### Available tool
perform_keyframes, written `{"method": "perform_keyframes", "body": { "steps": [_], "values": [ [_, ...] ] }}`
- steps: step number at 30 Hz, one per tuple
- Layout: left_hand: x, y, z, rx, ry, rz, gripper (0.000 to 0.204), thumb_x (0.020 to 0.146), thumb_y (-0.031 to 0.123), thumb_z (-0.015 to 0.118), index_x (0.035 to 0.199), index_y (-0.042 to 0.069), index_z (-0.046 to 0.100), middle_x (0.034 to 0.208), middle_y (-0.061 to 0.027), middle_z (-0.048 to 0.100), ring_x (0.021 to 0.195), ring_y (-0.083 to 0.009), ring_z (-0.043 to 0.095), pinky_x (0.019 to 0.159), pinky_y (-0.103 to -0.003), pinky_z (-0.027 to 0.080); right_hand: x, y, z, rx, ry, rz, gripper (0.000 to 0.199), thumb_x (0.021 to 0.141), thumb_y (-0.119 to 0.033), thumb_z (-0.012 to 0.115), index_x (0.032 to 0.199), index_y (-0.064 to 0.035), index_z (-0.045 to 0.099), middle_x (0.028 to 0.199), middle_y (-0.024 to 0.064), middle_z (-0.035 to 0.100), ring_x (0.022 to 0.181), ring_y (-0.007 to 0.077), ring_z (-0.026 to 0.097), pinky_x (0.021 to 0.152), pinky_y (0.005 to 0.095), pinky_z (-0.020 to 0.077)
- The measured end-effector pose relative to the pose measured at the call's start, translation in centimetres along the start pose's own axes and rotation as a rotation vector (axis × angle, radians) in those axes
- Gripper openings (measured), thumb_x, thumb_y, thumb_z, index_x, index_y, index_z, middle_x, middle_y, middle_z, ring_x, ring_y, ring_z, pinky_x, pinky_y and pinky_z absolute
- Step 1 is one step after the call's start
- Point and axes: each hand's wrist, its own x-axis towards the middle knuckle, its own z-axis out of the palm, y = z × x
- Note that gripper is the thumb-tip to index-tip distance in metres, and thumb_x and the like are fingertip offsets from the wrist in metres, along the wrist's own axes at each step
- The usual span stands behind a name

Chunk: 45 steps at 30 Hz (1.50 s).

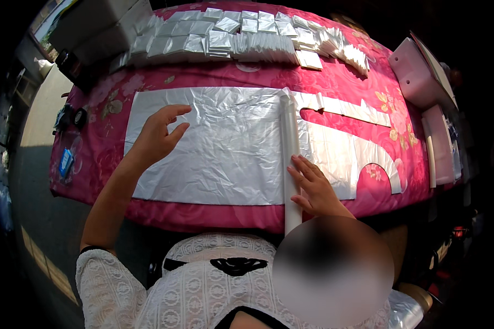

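Observation:
A thin, whitish plastic apron [219, 153] lies spread flat across the table, its narrow straps and curved cut-outs toward the right. Across it, pointing toward me, lies a long pale tube or rod [292, 215]. My right hand [317, 187] rests on the tube and the plastic beside it, fingers stretched out. Over the left part of the apron, my left hand [162, 130] is raised with thumb and fingers apart and nothing in it. A blurred round patch hides my right forearm.
Several rows of folded white plastic packets [219, 41] line the far side of the pink flowered tablecloth [214, 215]. White boxes stand at the back left [96, 27] and right [417, 68]. A blue packet [66, 162] and a black roll [80, 118] lie near the left edge.

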Motion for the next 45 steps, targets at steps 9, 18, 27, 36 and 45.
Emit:
{"method": "perform_keyframes", "body": {
  "steps": [9,18,27,36,45],
  "values": [
    [10.2,4.6,17.8,-1.595,0.004,-0.551,0.072,0.09,0.048,0.039,0.13,-0.01,0.026,0.133,-0.0212,0.034,0.126,-0.0281,0.033,0.106,-0.038,0.026,0.3,0.2,0.6,0.053,0.008,0.002,0.064,0.081,-0.047,0.052,0.13,-0.0066,0.042,0.14,0.0168,0.033,0.129,0.0345,0.03,0.105,0.042,0.0273],
    [11.0,4.1,17.4,-1.758,-0.123,-0.677,0.086,0.089,0.056,0.029,0.135,-0.013,0.008,0.14,-0.0272,0.02,0.131,-0.0334,0.024,0.11,-0.041,0.019,-0.4,1.6,0.8,0.326,0.118,0.03,0.063,0.084,-0.045,0.047,0.13,-0.0024,0.041,0.137,0.0187,0.036,0.125,0.0368,0.037,0.103,0.0419,0.0298],
    [5.9,2.2,9.5,-1.406,0.073,-0.607,0.065,0.093,0.048,0.024,0.124,-0.008,0.036,0.123,-0.0222,0.046,0.115,-0.029,0.046,0.1,-0.037,0.036,2.2,0.1,0.1,0.09,-0.048,-0.094,0.058,0.087,-0.04,0.044,0.131,-0.0032,0.04,0.139,0.0142,0.035,0.131,0.0339,0.027,0.107,0.0443,0.0214],
    [-5.1,-3.7,0.9,-1.18,0.135,-0.559,0.063,0.093,0.051,0.026,0.118,-0.004,0.045,0.112,-0.0179,0.056,0.104,-0.0241,0.054,0.091,-0.034,0.042,12.0,-10.8,2.6,0.546,-0.159,-0.496,0.043,0.087,-0.028,0.05,0.123,-0.0047,0.049,0.13,0.0155,0.046,0.126,0.0304,0.036,0.103,0.041,0.0294],
    [-16.7,-5.9,-0.9,-1.0,0.144,-0.58,0.061,0.095,0.049,0.022,0.119,0.0,0.047,0.11,-0.0144,0.058,0.102,-0.0195,0.055,0.089,-0.03,0.042,16.8,-6.6,6.5,0.01,-0.138,-0.441,0.054,0.086,-0.032,0.05,0.134,-0.0094,0.037,0.141,0.0126,0.031,0.132,0.0292,0.026,0.107,0.043,0.0232]
  ]
}}
